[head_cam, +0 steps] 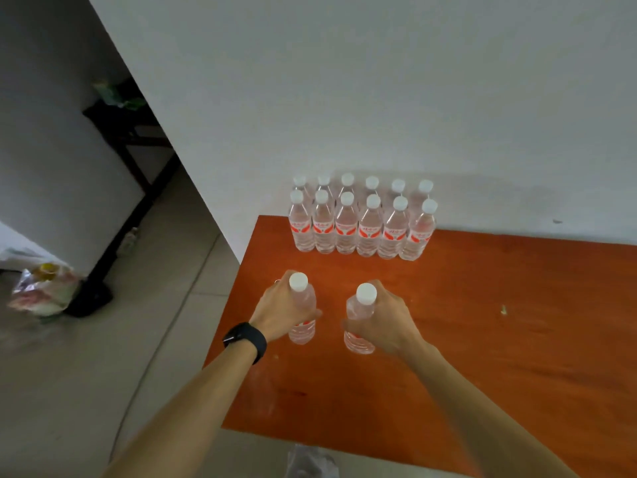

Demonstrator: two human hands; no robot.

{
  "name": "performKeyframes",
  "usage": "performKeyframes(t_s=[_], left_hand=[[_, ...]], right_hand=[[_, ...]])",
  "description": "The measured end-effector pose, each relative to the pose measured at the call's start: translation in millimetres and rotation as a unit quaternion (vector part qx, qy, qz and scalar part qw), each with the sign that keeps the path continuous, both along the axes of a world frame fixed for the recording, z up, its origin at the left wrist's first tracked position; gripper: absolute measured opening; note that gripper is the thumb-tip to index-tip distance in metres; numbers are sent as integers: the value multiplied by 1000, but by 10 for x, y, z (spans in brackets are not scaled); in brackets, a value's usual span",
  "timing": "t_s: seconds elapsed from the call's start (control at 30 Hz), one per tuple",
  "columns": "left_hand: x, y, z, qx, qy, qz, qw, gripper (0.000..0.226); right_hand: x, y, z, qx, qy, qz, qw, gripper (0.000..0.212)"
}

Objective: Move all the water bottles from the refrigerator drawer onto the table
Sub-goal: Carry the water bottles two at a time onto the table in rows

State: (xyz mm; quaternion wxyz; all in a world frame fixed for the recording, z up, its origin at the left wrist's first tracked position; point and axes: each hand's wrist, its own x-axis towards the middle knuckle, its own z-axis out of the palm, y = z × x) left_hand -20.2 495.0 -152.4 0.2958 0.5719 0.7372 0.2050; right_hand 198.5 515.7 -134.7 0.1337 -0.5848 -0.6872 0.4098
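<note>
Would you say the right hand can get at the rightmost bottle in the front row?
Probably not yet: the right hand grips a bottle; otherwise nothing on the table stands between it and the rightmost bottle.

White wall (379, 98) at rear. Pale tiled floor (155, 305) at left. Dark frame (117, 122) stands beside the wall corner and carries a greenish item (113, 94), possibly a bag. Crumpled plastic bag (44, 288) lies at the frame's foot

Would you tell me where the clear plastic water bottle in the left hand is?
Head view: the bottle, in the left hand, is upright near the orange table's left edge, before the bottle rows.
</note>
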Motion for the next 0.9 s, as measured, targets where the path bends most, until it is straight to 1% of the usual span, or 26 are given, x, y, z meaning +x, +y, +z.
performKeyframes(t_s=[0.17, 0.23, 0.3, 0.37, 0.43, 0.53, 0.6, 0.67, 0.77, 0.83, 0.9], left_hand=[[-435, 525, -239, -26, -27, -35, 999, 67], [-579, 743, -300, -26, -46, -43, 998, 63], [-678, 950, -323, -21, -66, -42, 997, 58], [-753, 1138, -345, -8, -83, -46, 995, 57], [-809, 1279, -357, -1, -98, -55, 994, 61], [-880, 1447, -404, -1, -117, -68, 991, 63], [-905, 1540, -413, -3, -113, -85, 990, 61], [-920, 1628, -407, -7, -99, -111, 989, 63], [-952, 1708, -441, -25, -93, -147, 985, 77], [-977, 1709, -519, -30, -104, -133, 985, 92], [-994, 1648, -631, -32, -127, -86, 988, 100]], right_hand=[[-479, 503, -252, -6, -28, -42, 999, 70], [-641, 694, -328, -4, -32, -64, 997, 69], [-787, 877, -383, -5, -37, -78, 996, 72], [-911, 1056, -434, -2, -21, -80, 997, 76], [-1012, 1220, -487, 11, 0, -81, 997, 80], [-1138, 1396, -532, 27, 7, -93, 995, 70], [-1195, 1442, -575, 47, 4, -83, 995, 66], [-1215, 1443, -613, 60, 13, -82, 995, 71], [-1181, 1403, -708, 25, 38, -103, 994, 85], [-1137, 1364, -763, -6, 43, -119, 992, 102], [-1088, 1346, -823, -17, 46, -146, 988, 115]])
